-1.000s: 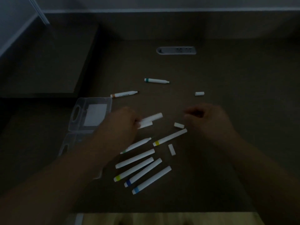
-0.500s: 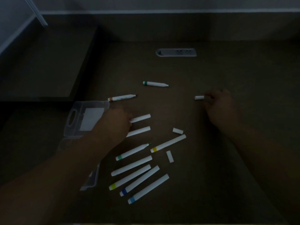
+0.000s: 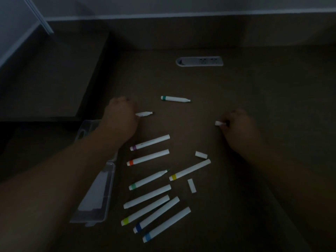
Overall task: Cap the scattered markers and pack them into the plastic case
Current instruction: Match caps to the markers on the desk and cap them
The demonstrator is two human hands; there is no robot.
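Several white markers lie in a rough column on the dark table, among them a purple-banded one (image 3: 150,142) and an orange-banded one (image 3: 148,157). My left hand (image 3: 120,118) grips an uncapped marker (image 3: 145,114) whose tip points right. My right hand (image 3: 240,124) pinches a white cap (image 3: 218,123). An uncapped teal-banded marker (image 3: 175,98) lies farther back. An uncapped green-banded marker (image 3: 149,179) sits mid-column. Two loose caps (image 3: 201,154) (image 3: 192,185) rest near a yellow-banded marker (image 3: 190,169). The clear plastic case (image 3: 94,195) lies open on the left, partly under my left arm.
A grey power outlet strip (image 3: 199,61) is set into the table at the back. A raised dark ledge (image 3: 51,75) runs along the left. The scene is very dim.
My left hand left the two capped markers and moved back to take hold of the uncapped marker near the case. My right hand picked up the cap it had reached for.
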